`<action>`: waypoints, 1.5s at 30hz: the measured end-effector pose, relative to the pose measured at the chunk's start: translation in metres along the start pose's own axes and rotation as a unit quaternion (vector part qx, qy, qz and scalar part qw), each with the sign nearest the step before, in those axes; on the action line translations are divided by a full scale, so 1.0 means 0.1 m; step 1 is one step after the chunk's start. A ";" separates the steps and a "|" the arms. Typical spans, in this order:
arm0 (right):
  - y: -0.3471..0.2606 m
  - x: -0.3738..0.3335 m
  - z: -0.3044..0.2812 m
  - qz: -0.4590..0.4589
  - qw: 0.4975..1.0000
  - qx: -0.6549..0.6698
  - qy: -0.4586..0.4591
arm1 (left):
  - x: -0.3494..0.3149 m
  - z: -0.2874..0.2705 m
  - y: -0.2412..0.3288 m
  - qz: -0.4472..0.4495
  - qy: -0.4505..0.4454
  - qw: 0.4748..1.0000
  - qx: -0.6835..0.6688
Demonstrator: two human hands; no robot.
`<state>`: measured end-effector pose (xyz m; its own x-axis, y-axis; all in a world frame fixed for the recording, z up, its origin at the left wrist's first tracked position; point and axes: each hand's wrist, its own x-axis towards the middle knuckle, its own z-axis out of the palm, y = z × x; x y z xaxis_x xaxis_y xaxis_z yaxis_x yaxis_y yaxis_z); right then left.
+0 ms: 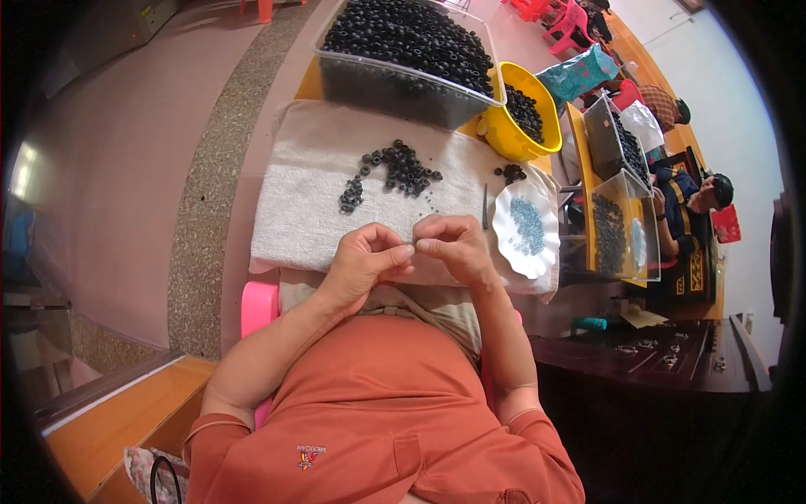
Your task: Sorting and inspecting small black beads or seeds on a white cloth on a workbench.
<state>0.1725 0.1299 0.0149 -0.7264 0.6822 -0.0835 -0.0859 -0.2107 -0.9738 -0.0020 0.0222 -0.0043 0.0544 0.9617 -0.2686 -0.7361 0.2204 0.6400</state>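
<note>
Pale pink floor (126,168) spreads to our left, crossed by a speckled grey band (222,168), and a white towel (290,181) covers most of the table (310,82) before us. Over its near edge we hold our left hand (368,259) and right hand (457,246) close together, the thumb and forefinger of each pinched, their tips almost meeting. Whatever sits between those tips is too small and too covered for us to make out. Just beyond, on the towel, we have a loose pile of black rings (407,170), with a cluster of smaller black pieces (351,195) at its left. To the right of our hands stands a white scalloped plate (531,267) bearing tiny clear-blue pieces (527,225); a slim dark tool (485,207) lies just beside it, and a few black bits (510,173) rest above. At the far side we see a clear bin (378,94) heaped with black rings, and next to it a yellow tub (514,144) holding more. Further right, a co-worker (682,202) in a dark top is near two more clear bins (600,139).
</note>
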 end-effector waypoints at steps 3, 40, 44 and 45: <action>0.03 0.00 0.01 -0.015 1.000 -0.013 -0.002 | 0.01 -0.01 -0.01 0.007 0.001 1.000 -0.005; 0.12 -0.06 0.26 -0.139 0.981 -0.128 0.054 | 0.02 -0.03 -0.03 0.076 0.002 0.995 0.057; 0.14 -0.06 0.22 -0.145 0.978 -0.147 0.032 | 0.03 -0.03 -0.07 0.081 0.019 0.995 0.046; 0.15 -0.06 0.21 -0.141 0.978 -0.153 0.025 | 0.03 -0.03 -0.09 0.081 0.019 0.995 0.046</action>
<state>0.1615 0.1075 0.0051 -0.6679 0.7186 0.1938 -0.0630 0.2049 -0.9768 0.0023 0.0227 -0.0131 -0.0875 0.9793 -0.1826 -0.6678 0.0784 0.7402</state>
